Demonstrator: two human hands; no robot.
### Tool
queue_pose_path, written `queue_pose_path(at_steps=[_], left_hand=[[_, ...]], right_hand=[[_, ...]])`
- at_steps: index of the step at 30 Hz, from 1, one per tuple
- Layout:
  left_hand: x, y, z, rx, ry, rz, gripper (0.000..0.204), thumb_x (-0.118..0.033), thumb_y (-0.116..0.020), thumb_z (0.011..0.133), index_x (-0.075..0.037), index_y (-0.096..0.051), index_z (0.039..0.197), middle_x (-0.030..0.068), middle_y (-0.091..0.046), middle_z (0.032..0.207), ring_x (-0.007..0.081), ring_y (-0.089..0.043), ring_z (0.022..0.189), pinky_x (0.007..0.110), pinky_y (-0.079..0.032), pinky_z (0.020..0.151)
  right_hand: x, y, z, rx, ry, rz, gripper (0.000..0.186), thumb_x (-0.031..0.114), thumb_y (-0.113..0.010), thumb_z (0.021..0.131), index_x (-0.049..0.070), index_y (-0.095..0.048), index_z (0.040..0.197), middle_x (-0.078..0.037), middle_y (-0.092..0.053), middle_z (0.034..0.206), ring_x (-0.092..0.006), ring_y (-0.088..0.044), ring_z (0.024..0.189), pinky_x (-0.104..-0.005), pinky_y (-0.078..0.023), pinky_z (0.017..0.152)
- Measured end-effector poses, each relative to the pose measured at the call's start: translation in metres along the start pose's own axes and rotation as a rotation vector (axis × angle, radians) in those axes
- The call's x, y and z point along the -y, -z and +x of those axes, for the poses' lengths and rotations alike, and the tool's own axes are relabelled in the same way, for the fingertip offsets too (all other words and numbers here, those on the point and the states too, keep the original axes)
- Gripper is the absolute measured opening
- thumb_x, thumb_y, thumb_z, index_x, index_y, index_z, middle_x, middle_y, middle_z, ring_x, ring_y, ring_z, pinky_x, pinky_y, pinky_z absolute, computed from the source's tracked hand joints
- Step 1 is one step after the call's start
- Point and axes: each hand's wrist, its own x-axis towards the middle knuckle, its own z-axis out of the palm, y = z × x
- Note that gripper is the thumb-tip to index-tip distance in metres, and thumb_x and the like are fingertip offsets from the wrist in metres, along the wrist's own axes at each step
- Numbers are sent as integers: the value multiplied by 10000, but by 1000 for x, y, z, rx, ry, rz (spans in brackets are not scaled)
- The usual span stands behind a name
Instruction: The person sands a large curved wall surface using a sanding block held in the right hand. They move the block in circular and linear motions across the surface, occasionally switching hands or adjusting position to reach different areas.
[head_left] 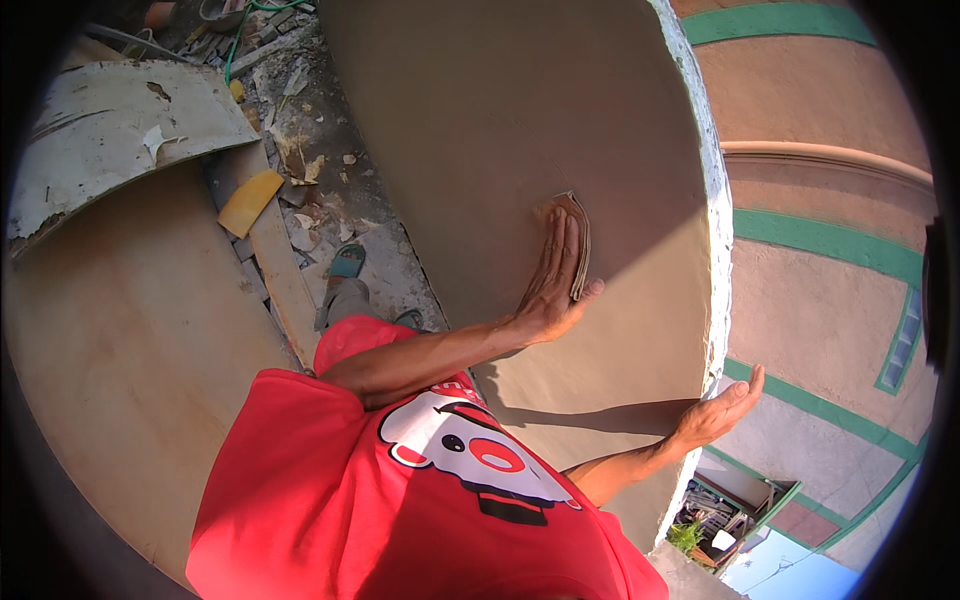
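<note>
My left hand (555,285) lies with its fingers stretched over a folded, thin-layered brown pad (582,255), pressing it against a smooth grey-brown plastered surface (500,110). The thumb sticks out to the right, past the pad's edge. I cannot make out what the pad is made of. Farther right and nearer to me, my right hand (715,410) is at the rough white edge (716,250) of the plastered surface. Nothing shows in it, and its fingers are extended. A shadow from the right arm falls across the plaster.
To the left stand a bent, worn pale sheet (130,130) and a broad brown board (140,370). A yellow piece (250,203) rests on a wooden plank (275,250). Rubble (300,160) covers the ground near my sandalled foot (347,262). Right of the edge is a peach-and-green building (800,280).
</note>
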Motion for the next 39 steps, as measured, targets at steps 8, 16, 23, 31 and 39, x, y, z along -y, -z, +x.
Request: queue_pose_path(at_steps=[8,16,23,31,39], left_hand=[[13,25,50,-65,322,-227,958,-586,-331,1057,75,128,1577,308,161,1656,428,181,1546,552,44,1259],[13,27,48,-123,444,-322,972,-594,-350,1051,78,113,1579,315,170,1650,456,152,1544,558,12,1263],[5,26,36,-42,340,-292,962,-572,-359,1058,82,121,1576,333,167,1642,456,152,1544,553,8,1263],[1,35,46,-16,269,-221,953,-513,-426,1056,99,87,1575,351,124,1641,464,121,1548,553,-31,1268],[-3,35,30,86,209,-215,927,-481,-438,1060,86,75,1583,331,118,1651,455,126,1551,545,-40,1269]], right_hand=[[18,13,14,376,172,-17,715,537,-308,1092,-14,-402,1539,-202,-412,1590,-368,-331,1504,-460,-220,1229],[45,5,15,328,302,41,757,564,-315,1083,-29,-374,1550,-196,-399,1600,-349,-321,1512,-458,-202,1237],[52,-11,20,414,213,55,836,638,-321,1053,-16,-334,1574,-191,-347,1632,-344,-282,1531,-461,-181,1246],[50,1,21,328,256,0,909,722,-267,1016,16,-328,1586,-174,-340,1640,-342,-255,1542,-491,-152,1254],[38,17,18,138,219,103,817,622,-355,1043,-2,-340,1570,-189,-371,1614,-335,-278,1532,-513,-162,1264]])
